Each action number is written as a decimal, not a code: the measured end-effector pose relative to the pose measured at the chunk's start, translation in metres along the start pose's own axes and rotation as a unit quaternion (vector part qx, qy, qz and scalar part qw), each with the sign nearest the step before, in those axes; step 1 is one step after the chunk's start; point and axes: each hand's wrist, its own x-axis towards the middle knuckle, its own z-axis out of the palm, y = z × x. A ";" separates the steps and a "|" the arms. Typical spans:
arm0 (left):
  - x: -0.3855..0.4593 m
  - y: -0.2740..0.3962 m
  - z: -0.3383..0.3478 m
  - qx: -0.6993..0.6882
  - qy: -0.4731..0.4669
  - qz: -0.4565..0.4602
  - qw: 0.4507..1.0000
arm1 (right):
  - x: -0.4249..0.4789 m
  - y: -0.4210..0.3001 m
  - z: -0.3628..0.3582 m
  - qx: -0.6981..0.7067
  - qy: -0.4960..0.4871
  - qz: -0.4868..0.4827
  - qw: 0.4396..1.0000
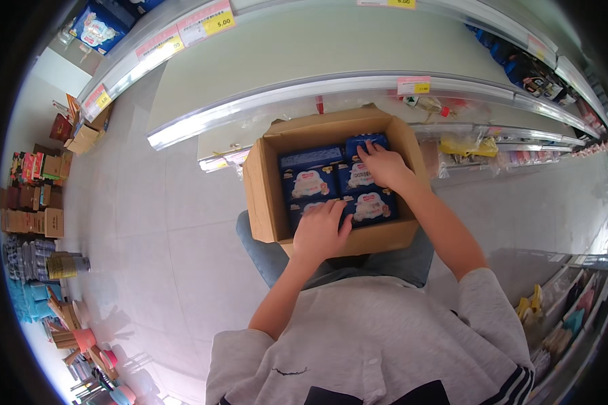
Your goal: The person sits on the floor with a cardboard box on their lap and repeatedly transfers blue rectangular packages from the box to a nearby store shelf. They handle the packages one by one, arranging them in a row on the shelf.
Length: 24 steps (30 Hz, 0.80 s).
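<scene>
An open cardboard box [261, 190] sits on my lap, its flaps folded outward or upright. Inside it are several dark blue plastic packs [311, 182] with pale cloud-shaped labels, packed in two columns. My right hand [385, 164] lies with spread fingers on the back-right pack [362, 144], touching its top. At the near left, my left hand [320, 228] rests over another blue pack [295, 212] and partly hides it; its thumb reaches towards the near-right pack [370, 206]. Neither hand is seen lifting a pack.
A white shelf board [304, 55] with a clear-fronted price rail stands just beyond the box. Lower shelves [486, 144] hold bagged goods. At the upper left, a similar blue pack [99, 28] sits on a shelf. Stacked cartons [54, 223] line the left side; another rack [562, 314] stands right.
</scene>
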 end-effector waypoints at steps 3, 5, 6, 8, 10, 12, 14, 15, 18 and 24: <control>-0.002 0.000 -0.001 0.009 -0.003 0.010 1.000 | -0.001 -0.002 0.008 0.004 0.008 0.001 1.000; -0.003 -0.001 -0.002 -0.021 -0.017 -0.003 1.000 | -0.006 -0.003 0.009 0.016 0.030 0.004 0.999; -0.003 0.000 -0.003 -0.035 -0.025 -0.011 0.999 | -0.009 -0.005 0.013 0.027 0.045 0.009 0.999; 0.002 0.001 -0.008 -0.031 -0.033 0.000 0.999 | -0.012 -0.005 0.019 0.047 0.081 0.023 0.995; 0.007 -0.002 -0.016 -0.030 -0.032 0.009 0.999 | -0.022 -0.018 -0.002 0.050 0.066 0.025 0.996; 0.023 -0.003 -0.029 -0.036 -0.019 0.033 0.999 | -0.033 -0.018 -0.004 0.052 0.110 -0.001 0.993; 0.050 -0.001 -0.056 -0.014 0.096 0.103 0.990 | -0.048 -0.022 -0.032 0.133 0.192 -0.048 0.971; 0.065 0.003 -0.071 -0.006 0.155 0.141 0.978 | -0.054 -0.018 -0.052 0.165 0.247 -0.068 0.952; 0.109 0.012 -0.115 0.028 0.285 0.188 0.939 | -0.073 -0.002 -0.127 0.235 0.388 -0.099 0.886; 0.209 0.031 -0.197 0.166 0.422 0.271 0.849 | -0.078 0.055 -0.273 0.149 0.631 -0.100 0.754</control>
